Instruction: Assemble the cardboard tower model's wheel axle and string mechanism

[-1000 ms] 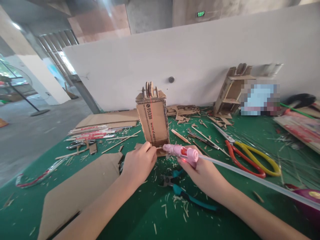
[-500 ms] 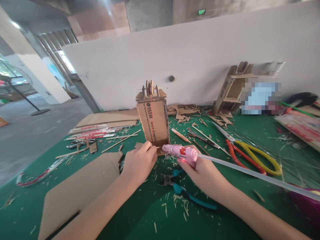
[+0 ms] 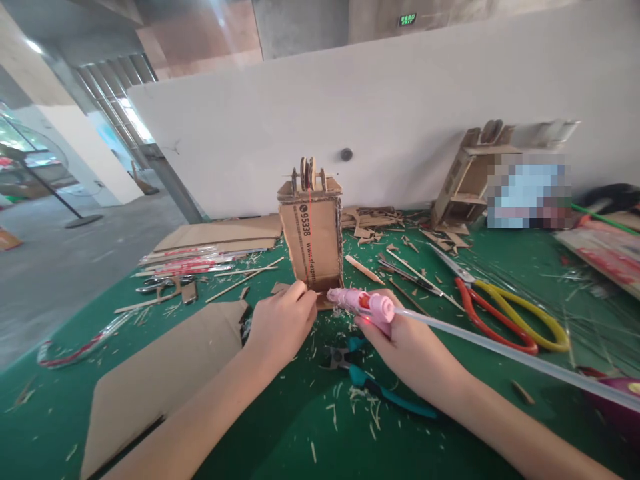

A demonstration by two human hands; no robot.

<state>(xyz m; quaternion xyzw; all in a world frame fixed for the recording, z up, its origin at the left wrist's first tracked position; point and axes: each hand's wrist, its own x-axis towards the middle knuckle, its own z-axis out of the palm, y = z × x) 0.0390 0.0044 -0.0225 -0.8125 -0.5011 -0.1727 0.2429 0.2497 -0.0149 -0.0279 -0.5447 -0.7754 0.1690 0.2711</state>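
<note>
My right hand point(image 3: 400, 340) is wrapped round a pink hot glue gun point(image 3: 363, 303), and a long clear glue stick point(image 3: 480, 333) runs out of its back to the right. The gun's nozzle points left at the foot of a cardboard tower point(image 3: 315, 240). My left hand point(image 3: 285, 320) is closed in a pinch right by the nozzle, at the tower's base; what lies between its fingertips is mostly hidden. Cardboard discs point(image 3: 308, 173) on a thin axle sit on top of the upright tower, and a red string hangs down its front.
Teal-handled cutters point(image 3: 370, 383) lie below my hands. To the right are red-and-yellow scissors point(image 3: 505, 307) and tweezers point(image 3: 415, 277). Left lies a cardboard sheet point(image 3: 165, 387). A second cardboard tower point(image 3: 465, 177) stands by the white partition point(image 3: 400, 113). Scraps litter the green table point(image 3: 260, 433).
The whole view has shifted slightly, so things appear a little further right. Both hands and the glue gun keep nearly the same place at the tower's base.
</note>
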